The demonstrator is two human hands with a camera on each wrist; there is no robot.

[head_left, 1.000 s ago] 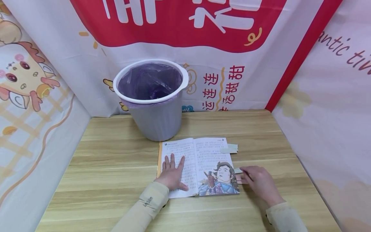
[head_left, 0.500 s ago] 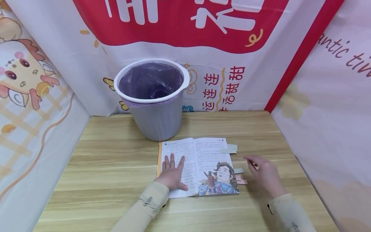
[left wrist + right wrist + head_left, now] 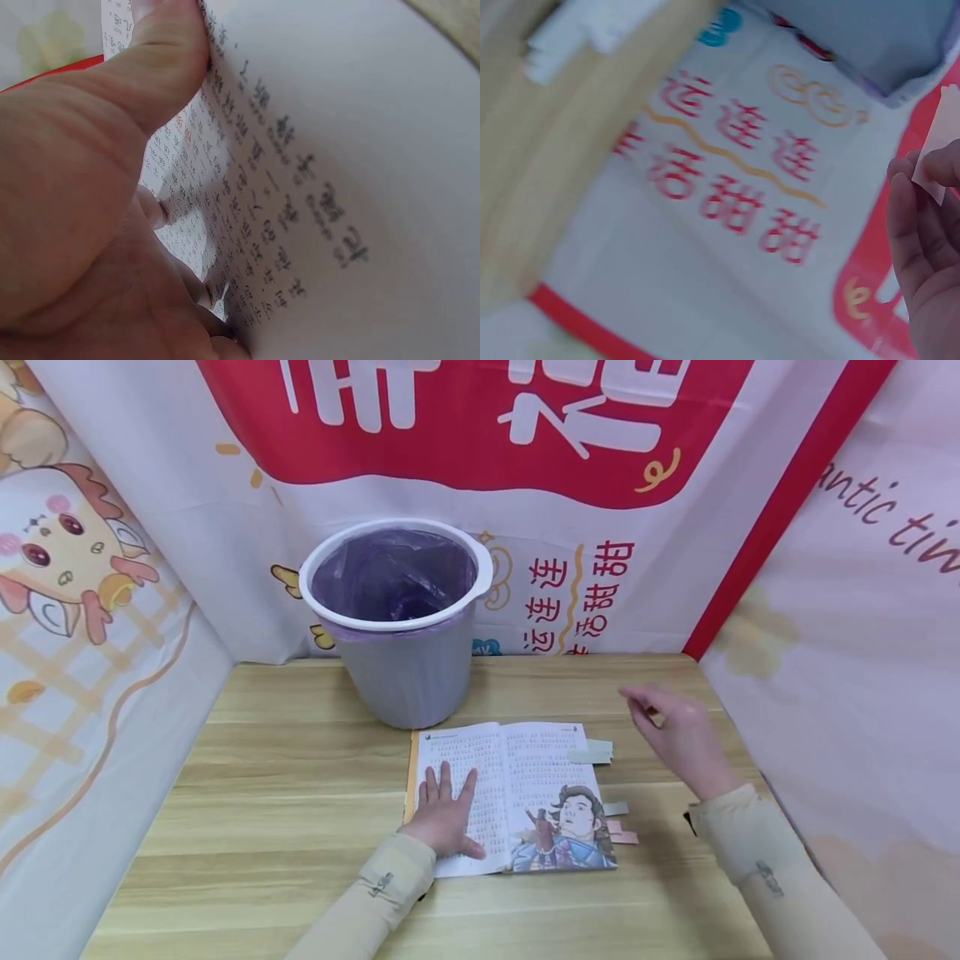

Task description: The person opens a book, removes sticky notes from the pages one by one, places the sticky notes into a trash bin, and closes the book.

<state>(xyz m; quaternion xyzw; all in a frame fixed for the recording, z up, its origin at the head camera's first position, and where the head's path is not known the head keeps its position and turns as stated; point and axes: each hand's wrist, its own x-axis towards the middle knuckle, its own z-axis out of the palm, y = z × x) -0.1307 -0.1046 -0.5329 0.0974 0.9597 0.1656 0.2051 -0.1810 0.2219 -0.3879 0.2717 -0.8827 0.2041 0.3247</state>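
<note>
An open book (image 3: 543, 752) lies on the table, with printed text on both pages and a drawn figure at the lower right. My left hand (image 3: 442, 822) rests on its left page, fingers spread; the left wrist view shows the thumb (image 3: 169, 64) along the printed page. Pale green sticky tabs (image 3: 598, 752) and pink sticky tabs (image 3: 624, 837) stick out from the right edge. Raised to the right of the book, my right hand (image 3: 678, 735) pinches a pale pink sticky tab (image 3: 939, 142) between thumb and fingers, seen best in the right wrist view.
A grey trash can (image 3: 405, 681) with a purple liner stands behind the book, near its upper left corner. Printed cloth (image 3: 517, 510) hangs along the back and sides of the wooden table (image 3: 285, 827).
My right hand has left the tabs at the book's right edge and moved up and away towards the back, with the pink tab in its fingers. The left hand stays on the page.
</note>
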